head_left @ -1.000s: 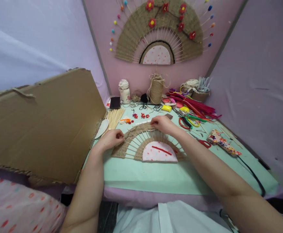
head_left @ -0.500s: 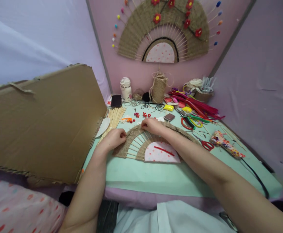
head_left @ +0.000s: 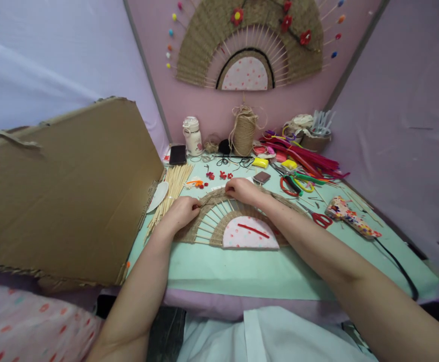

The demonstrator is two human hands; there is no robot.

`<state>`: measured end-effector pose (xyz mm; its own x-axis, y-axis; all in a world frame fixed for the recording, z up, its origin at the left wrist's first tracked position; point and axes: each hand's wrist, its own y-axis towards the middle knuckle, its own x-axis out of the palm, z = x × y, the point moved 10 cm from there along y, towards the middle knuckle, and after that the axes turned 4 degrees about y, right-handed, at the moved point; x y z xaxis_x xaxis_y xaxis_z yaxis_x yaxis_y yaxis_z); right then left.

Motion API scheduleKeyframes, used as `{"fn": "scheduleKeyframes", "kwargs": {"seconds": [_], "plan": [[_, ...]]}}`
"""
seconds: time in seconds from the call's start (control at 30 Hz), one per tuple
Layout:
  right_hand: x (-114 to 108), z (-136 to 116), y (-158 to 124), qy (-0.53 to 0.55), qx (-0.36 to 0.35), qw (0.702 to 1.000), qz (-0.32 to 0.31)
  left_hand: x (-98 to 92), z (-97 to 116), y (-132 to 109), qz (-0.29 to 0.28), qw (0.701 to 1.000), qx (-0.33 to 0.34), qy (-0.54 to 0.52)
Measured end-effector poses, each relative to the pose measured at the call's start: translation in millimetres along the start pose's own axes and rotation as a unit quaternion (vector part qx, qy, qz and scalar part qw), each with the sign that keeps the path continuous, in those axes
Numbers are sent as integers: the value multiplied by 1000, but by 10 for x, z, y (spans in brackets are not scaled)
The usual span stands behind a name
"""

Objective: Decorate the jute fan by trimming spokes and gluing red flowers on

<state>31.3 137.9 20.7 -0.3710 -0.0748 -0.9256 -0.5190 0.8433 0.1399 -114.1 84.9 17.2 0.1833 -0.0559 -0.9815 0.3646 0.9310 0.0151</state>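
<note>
A half-made jute fan (head_left: 219, 221) of twine woven over wooden sticks lies flat on the mint-green table (head_left: 242, 274). Its centre is a pink dotted half-disc (head_left: 250, 235) with a red strip on it. My left hand (head_left: 182, 211) rests on the fan's left woven edge, fingers curled and pinching the twine there. My right hand (head_left: 244, 190) sits on the top of the woven arc, fingers closed down on the twine. Both forearms reach in from the bottom of the view.
A big cardboard sheet (head_left: 65, 191) leans at the left. Bamboo sticks (head_left: 174, 186) lie beside it. A twine spool (head_left: 244, 131), jar (head_left: 192, 136), phone (head_left: 178, 154), pipe cleaners (head_left: 310, 163), scissors (head_left: 317, 217) and glue gun (head_left: 349, 215) crowd the back and right. A finished fan (head_left: 249, 45) hangs on the wall.
My right hand slid left along the top of the woven arc, then eased slightly right. My left hand stayed on the fan's left edge. The view tilted slightly.
</note>
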Motion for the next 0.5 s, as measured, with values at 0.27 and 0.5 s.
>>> {"fn": "scheduleKeyframes", "kwargs": {"seconds": [0.27, 0.5], "plan": [[12, -23, -12, -1, 0, 1000, -3, -8, 6, -9, -2, 1000, -7, 3], [-78, 19, -26, 7, -6, 1000, 23, -98, -99, -69, 13, 999, -32, -25]]}}
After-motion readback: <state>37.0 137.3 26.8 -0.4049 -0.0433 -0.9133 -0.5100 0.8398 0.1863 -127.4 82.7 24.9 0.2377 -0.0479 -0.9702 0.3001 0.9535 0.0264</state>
